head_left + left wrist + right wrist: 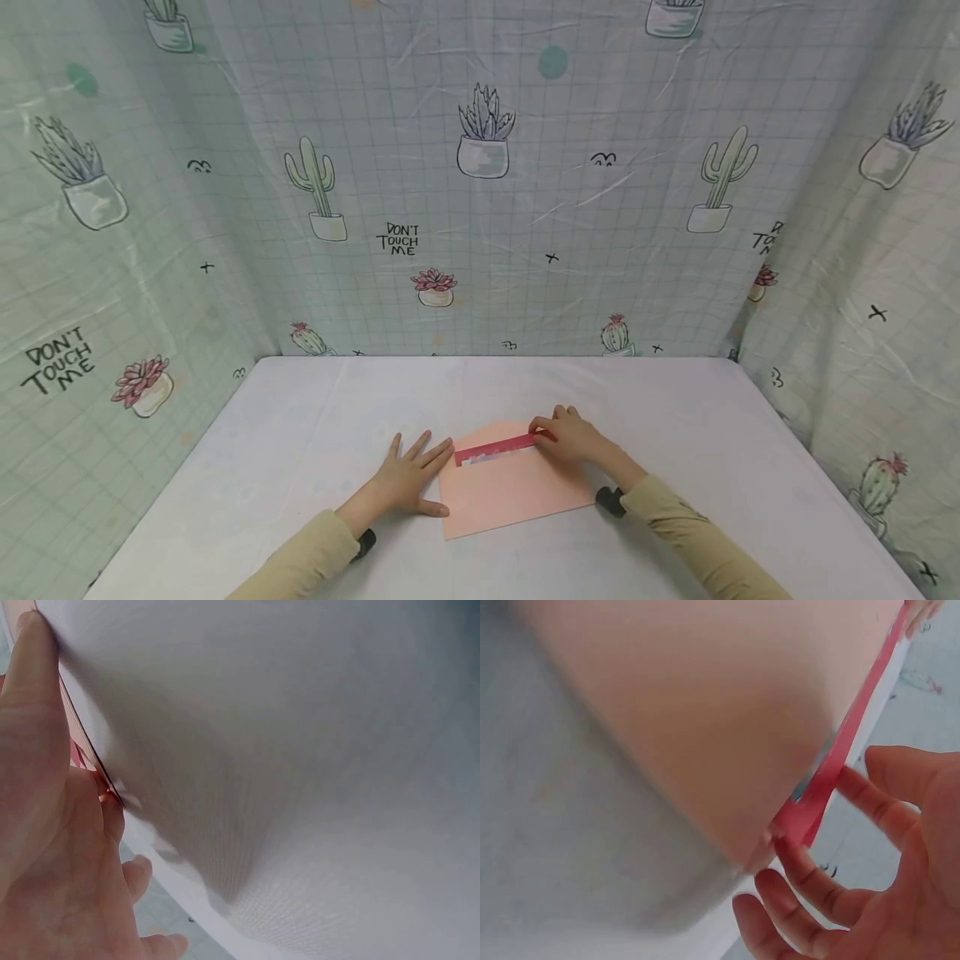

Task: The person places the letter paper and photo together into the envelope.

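Note:
A peach envelope (517,492) lies on the white table, its flap turned up at the far side. From its mouth sticks a card (495,448) with a red border and a pale printed strip. My left hand (408,479) lies spread at the envelope's left edge, its fingertips by the card's left end and the thumb at the lower edge. My right hand (570,437) is at the card's right end with bent fingers, holding the red border (821,795) by its fingertips. Part of the card is hidden inside the envelope.
The white tabletop (322,417) spreads around the envelope. Behind and at both sides hangs a curtain (510,225) printed with potted cacti. Dark bands (609,502) sit at both wrists, below the beige sleeves.

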{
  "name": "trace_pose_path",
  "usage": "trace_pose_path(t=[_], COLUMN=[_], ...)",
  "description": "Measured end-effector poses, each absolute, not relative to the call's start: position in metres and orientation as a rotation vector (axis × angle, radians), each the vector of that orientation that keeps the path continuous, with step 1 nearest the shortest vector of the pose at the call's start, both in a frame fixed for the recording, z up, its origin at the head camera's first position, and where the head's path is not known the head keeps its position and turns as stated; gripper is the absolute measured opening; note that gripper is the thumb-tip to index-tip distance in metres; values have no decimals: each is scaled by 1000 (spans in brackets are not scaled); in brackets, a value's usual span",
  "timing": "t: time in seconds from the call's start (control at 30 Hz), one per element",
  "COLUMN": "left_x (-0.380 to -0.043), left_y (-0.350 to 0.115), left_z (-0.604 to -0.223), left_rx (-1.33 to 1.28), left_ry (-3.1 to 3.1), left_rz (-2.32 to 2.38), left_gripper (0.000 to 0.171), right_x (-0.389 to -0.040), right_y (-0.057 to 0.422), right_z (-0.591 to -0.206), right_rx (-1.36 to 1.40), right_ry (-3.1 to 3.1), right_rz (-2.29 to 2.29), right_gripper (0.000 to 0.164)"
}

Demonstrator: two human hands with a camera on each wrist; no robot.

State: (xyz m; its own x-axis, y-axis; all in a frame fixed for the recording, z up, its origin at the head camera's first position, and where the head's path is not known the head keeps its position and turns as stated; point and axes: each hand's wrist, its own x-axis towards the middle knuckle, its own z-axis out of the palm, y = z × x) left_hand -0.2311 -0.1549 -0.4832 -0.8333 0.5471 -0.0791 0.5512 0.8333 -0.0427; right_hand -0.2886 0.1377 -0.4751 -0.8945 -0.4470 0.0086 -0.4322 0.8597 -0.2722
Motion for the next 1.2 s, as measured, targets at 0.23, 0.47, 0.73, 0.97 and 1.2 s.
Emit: trace_pose_path(t=[0.23,0.47,0.73,0.97,1.2], left_x=[-230,-231,-230,-230,-231], left_y=[-155,-155,-155,-156,-157], left_z=[-484,-484,-484,-483,-484], left_rx=[890,890,888,905,928], left_ry=[2947,2945,2945,2944,2946], left_rz=[-100,-78,-73,-34,-36], left_gripper=[91,91,91,91,91], right_x=[-282,-277,-273,-272,-270], right_y=[126,114,100,90,84], right_z=[-472,-473,-472,-476,-474], right_rx=[-750,-812,-908,-957,-997], right_ry=[3004,3002,2982,2988,2991], right_rz=[-303,-256,-196,-113,-71], right_gripper=[17,21,24,26,28])
